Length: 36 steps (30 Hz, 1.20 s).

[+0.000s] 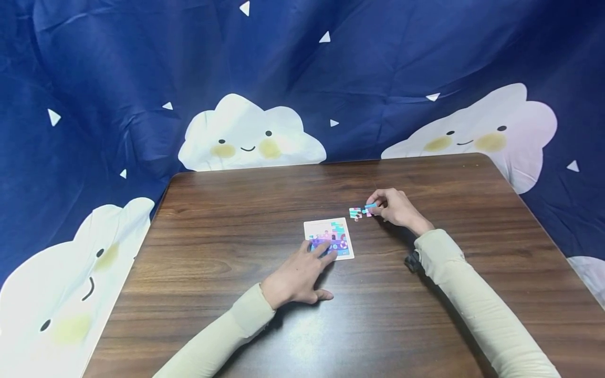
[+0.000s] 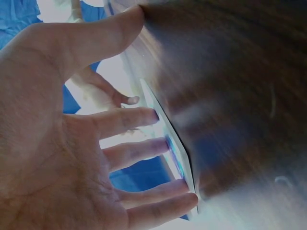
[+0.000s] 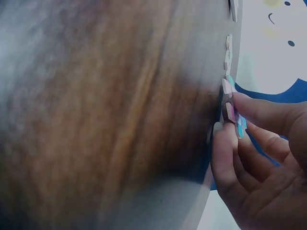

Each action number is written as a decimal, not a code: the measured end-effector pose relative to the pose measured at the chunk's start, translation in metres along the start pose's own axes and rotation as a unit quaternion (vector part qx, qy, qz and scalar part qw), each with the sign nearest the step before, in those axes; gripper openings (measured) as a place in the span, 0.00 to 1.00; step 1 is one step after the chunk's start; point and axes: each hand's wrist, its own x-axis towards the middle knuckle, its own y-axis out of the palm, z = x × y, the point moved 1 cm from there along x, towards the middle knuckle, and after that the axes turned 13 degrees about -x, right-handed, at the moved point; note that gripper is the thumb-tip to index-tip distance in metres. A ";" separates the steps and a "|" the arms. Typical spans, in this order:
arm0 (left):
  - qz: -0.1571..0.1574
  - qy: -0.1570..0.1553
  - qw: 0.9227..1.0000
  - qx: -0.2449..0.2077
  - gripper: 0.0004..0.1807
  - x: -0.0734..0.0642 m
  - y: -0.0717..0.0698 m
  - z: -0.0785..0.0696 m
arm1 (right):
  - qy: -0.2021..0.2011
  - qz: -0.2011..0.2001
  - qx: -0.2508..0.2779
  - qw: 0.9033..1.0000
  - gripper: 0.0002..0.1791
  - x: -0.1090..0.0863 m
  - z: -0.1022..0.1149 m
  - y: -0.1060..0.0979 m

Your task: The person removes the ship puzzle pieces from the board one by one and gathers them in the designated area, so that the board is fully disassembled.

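Observation:
A small square jigsaw puzzle (image 1: 321,226) with a white border lies on the table, partly filled with pink, purple and teal pieces. My left hand (image 1: 296,275) rests its spread, nearly straight fingers on the lower left of it; in the left wrist view the fingertips meet the board's edge (image 2: 176,139). Beyond the puzzle's upper right corner, my right hand (image 1: 397,207) pinches a teal and pink puzzle piece (image 3: 230,112) between thumb and fingers. Just left of that piece lie loose puzzle pieces (image 1: 354,212), also pink and teal. The right fingers partly cover the held piece.
The dark brown wooden table (image 1: 227,210) spreads out on all sides of the puzzle. Behind it hangs a blue curtain (image 1: 368,68) with smiling white clouds. A small black device (image 1: 413,262) sits under the right wrist.

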 end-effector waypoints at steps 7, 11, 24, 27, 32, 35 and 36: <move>-0.003 0.002 1.000 0.004 0.54 -0.001 0.001 0.000 | -0.003 -0.009 -0.015 1.000 0.08 0.002 -0.004 0.002; -0.006 0.003 1.000 0.005 0.54 -0.001 0.000 0.000 | 0.001 -0.013 -0.018 1.000 0.08 0.003 -0.006 0.001; -0.004 0.004 1.000 0.000 0.54 -0.002 0.001 0.002 | -0.018 -0.024 -0.057 0.998 0.09 0.002 -0.003 -0.002; -0.002 0.003 1.000 -0.002 0.54 -0.002 0.001 0.002 | -0.024 -0.026 -0.063 0.997 0.08 0.001 -0.001 -0.003; 0.003 0.004 1.000 0.007 0.54 -0.001 0.000 0.001 | -0.028 -0.038 -0.073 0.996 0.07 -0.001 0.006 -0.005; 0.003 0.003 1.000 0.009 0.54 -0.001 0.000 0.001 | -0.039 -0.042 -0.070 0.996 0.07 -0.002 0.013 -0.006; 0.003 0.003 1.000 0.008 0.54 -0.001 0.000 0.001 | -0.044 -0.043 -0.068 0.996 0.06 -0.001 0.016 -0.005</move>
